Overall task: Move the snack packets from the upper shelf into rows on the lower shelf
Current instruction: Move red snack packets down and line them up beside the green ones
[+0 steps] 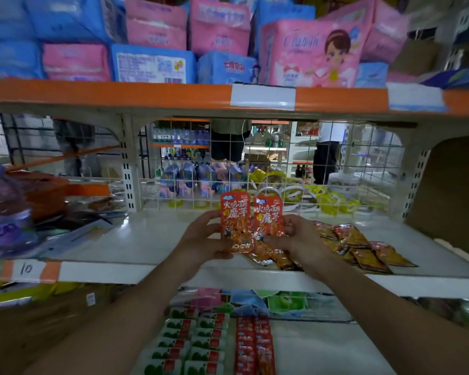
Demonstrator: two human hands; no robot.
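My left hand (201,236) grips a red-orange snack packet (234,212) held upright over the upper white shelf (146,239). My right hand (295,239) grips a second matching packet (268,215) right beside it, edges touching. More red and brown packets (363,247) lie loose on the upper shelf to the right of my hands. On the lower shelf (322,347) two rows of red packets (253,345) lie next to rows of green-and-white packets (192,345).
A wire grid back panel (255,169) closes the shelf behind my hands. A purple water bottle (3,207) and clutter stand at the left. A cardboard box (450,190) stands at the right. Pink and blue packs (217,36) fill the top shelf.
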